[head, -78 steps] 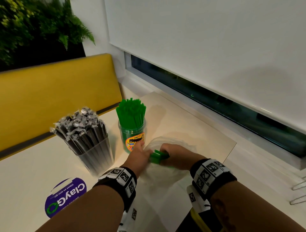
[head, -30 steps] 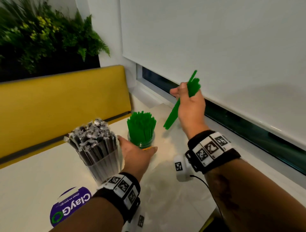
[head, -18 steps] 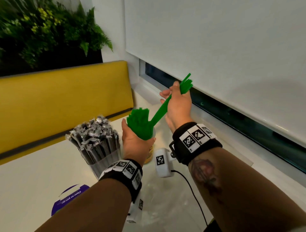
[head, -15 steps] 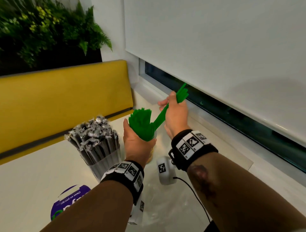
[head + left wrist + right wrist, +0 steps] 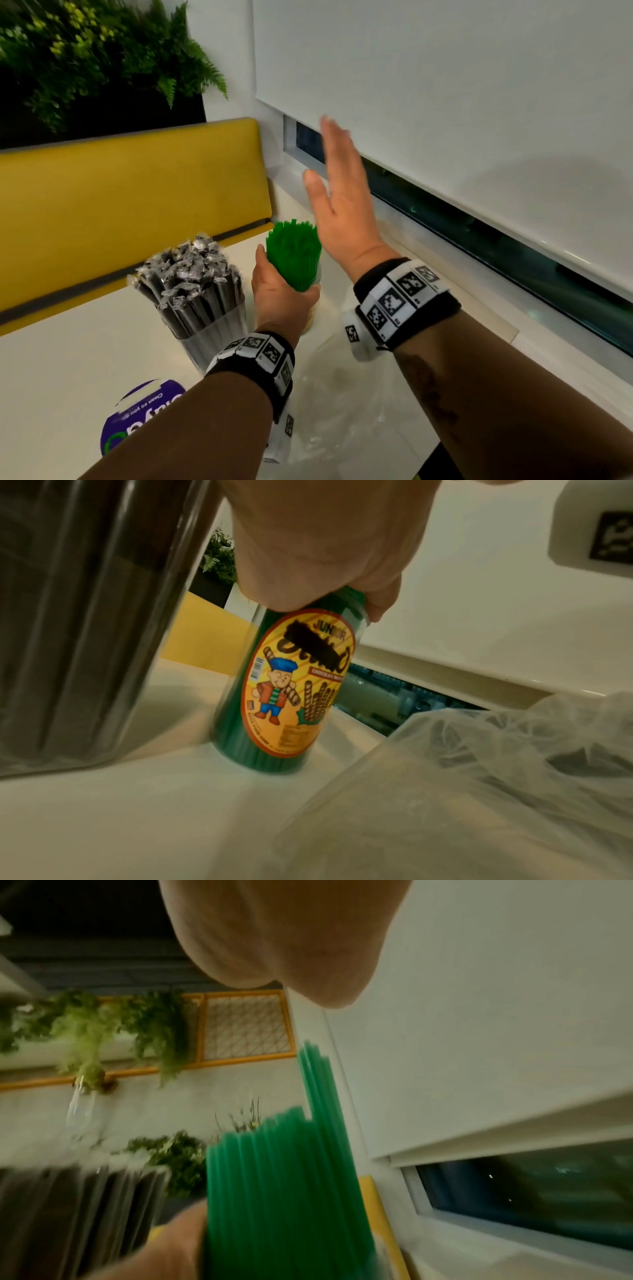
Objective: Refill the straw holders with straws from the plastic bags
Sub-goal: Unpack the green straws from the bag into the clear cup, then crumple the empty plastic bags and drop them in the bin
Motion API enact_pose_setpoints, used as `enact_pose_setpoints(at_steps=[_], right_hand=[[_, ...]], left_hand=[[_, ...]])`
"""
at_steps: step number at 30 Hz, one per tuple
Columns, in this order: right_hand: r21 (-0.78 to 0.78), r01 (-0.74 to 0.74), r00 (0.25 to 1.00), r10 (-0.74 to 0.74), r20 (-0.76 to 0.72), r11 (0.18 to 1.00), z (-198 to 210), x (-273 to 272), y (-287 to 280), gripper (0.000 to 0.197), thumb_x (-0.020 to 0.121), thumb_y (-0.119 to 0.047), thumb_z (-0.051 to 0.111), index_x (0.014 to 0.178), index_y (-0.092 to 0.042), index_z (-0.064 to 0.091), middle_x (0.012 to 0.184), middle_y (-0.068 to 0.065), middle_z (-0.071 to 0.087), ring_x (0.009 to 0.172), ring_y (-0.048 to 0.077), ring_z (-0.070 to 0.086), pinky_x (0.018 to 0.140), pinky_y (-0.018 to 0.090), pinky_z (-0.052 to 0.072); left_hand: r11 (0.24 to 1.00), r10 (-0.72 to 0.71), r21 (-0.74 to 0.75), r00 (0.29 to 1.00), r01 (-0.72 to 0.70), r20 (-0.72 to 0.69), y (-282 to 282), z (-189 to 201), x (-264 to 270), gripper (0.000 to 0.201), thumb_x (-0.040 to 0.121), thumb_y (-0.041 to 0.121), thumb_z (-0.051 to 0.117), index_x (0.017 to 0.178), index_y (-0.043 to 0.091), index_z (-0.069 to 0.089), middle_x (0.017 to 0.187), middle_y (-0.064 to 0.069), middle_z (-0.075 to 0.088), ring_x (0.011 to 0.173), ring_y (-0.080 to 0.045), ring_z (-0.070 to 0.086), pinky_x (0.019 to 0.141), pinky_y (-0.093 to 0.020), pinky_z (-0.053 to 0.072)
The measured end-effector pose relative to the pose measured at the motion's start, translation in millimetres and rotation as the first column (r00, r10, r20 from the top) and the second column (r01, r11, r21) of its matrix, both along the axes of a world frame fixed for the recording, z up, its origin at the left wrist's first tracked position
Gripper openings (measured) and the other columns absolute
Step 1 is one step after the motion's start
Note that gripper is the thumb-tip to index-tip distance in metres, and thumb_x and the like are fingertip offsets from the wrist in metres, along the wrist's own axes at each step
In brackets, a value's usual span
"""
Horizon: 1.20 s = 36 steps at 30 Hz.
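Now left hand (image 5: 279,294) grips green straws (image 5: 294,255); right hand (image 5: 342,205) hovers flat.

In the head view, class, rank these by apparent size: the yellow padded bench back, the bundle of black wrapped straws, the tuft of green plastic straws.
1. Yellow padded bench back
2. Bundle of black wrapped straws
3. Tuft of green plastic straws

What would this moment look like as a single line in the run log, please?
left hand: grips green straws in jar | right hand: open, raised, holds nothing | plastic bag: on table
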State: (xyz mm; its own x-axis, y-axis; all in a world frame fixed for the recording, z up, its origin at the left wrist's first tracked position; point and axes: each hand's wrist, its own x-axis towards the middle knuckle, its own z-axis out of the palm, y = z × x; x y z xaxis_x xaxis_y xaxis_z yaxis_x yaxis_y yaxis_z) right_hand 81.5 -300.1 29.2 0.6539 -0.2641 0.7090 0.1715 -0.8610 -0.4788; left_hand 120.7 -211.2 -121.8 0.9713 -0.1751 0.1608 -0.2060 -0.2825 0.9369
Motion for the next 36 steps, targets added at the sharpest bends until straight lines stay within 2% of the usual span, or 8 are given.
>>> enact_pose_setpoints(at_steps=[5,11,15,18,21,24,31,36], right_hand=[[-0.051,-0.108,0.715,0.042,-0.698,0.993,-45.2,15.1,0.4,0.065,0.103,-0.053,0.025,0.156,-0.017,0.014,0.164,0.005,0.013,0.152,0.023,0.004,0.122,0.039,0.005],[0.443,-0.083,0.75,0.349,-0.563,0.893,-1.1,-21.2,-6.8,0.06,0.101,-0.059,0.018,0.156,-0.035,0.009,0.163,-0.009,0.012,0.146,0.005,0.011,0.113,0.029,0.008],[0.573,0.142,0.899,0.137,-0.415,0.807,1.2,-92.1,-68.3,0.043,0.102,-0.046,0.04,0.145,-0.039,0.04,0.15,-0.014,0.043,0.134,0.007,0.039,0.106,0.027,0.03],[0.335,0.474,0.707,-0.126,-0.696,0.814,-50.6,-151.2,-116.1,0.037,0.098,-0.03,0.051,0.135,-0.033,0.051,0.138,0.001,0.056,0.126,0.023,0.051,0.108,0.04,0.039],[0.12,0.552,0.376,-0.118,-0.919,0.825,-124.0,-192.5,-101.5,0.071,0.095,-0.036,0.06,0.153,-0.022,0.023,0.147,0.014,0.046,0.128,0.031,0.05,0.108,0.041,0.04],[0.105,0.41,0.369,-0.059,-0.927,0.906,-181.8,-201.2,-48.8,0.096,0.089,-0.035,0.064,0.155,-0.031,-0.005,0.139,0.01,0.048,0.117,0.028,0.054,0.102,0.041,0.046],[-0.196,0.267,0.445,-0.301,-0.844,0.944,-216.3,-209.6,-30.2,0.024,0.096,-0.016,0.047,0.111,-0.02,0.065,0.101,0.003,0.054,0.1,0.027,0.055,0.08,0.03,0.041],[0.873,0.451,0.89,-0.16,-0.426,0.183,-177.5,-203.5,-39.7,0.027,0.092,-0.005,0.046,0.084,-0.018,0.068,0.091,0.016,0.065,0.074,0.029,0.061,0.067,0.04,0.049]], left_hand=[[0.997,0.017,0.071,0.999,-0.02,0.041,-3.7,-3.6,2.0,0.12,0.054,0.036,0.084,0.151,0.027,0.013,0.142,-0.002,0.045,0.131,-0.024,0.047,0.107,-0.046,0.044],[1.0,-0.018,-0.001,0.998,0.018,-0.068,0.9,2.4,-4.2,0.13,0.06,0.026,0.086,0.151,0.037,-0.006,0.152,-0.002,0.032,0.141,-0.023,0.036,0.115,-0.049,0.035],[0.994,-0.089,-0.066,0.994,0.086,-0.056,15.9,14.5,-40.1,0.129,0.065,0.018,0.085,0.154,0.031,-0.008,0.159,0.0,0.021,0.144,-0.02,0.033,0.117,-0.046,0.034],[0.97,-0.238,0.112,0.943,0.218,0.233,40.2,16.9,-97.7,0.104,0.071,0.039,0.078,0.152,0.014,0.018,0.153,-0.012,0.033,0.139,-0.024,0.034,0.119,-0.036,0.026],[0.769,-0.555,0.406,0.831,0.494,0.04,42.0,2.0,-135.3,0.121,0.061,0.071,0.067,0.153,0.012,0.015,0.156,-0.01,0.023,0.144,-0.023,0.025,0.119,-0.028,0.018],[0.482,-0.611,0.586,0.729,0.651,-0.308,24.5,-26.8,-141.6,0.125,0.069,0.059,0.071,0.154,0.026,-0.014,0.163,0.001,-0.01,0.151,-0.021,0.005,0.121,-0.048,0.016],[0.825,-0.412,0.298,0.872,0.48,-0.266,-0.3,-36.2,-102.9,0.021,0.095,0.007,0.045,0.105,0.021,0.057,0.08,-0.003,0.065,0.081,-0.025,0.06,0.072,-0.031,0.046],[0.964,-0.226,0.007,0.838,0.264,-0.498,6.3,-19.4,-87.6,0.024,0.097,0.011,0.044,0.077,0.021,0.055,0.085,-0.003,0.059,0.079,-0.018,0.055,0.07,-0.024,0.044]])
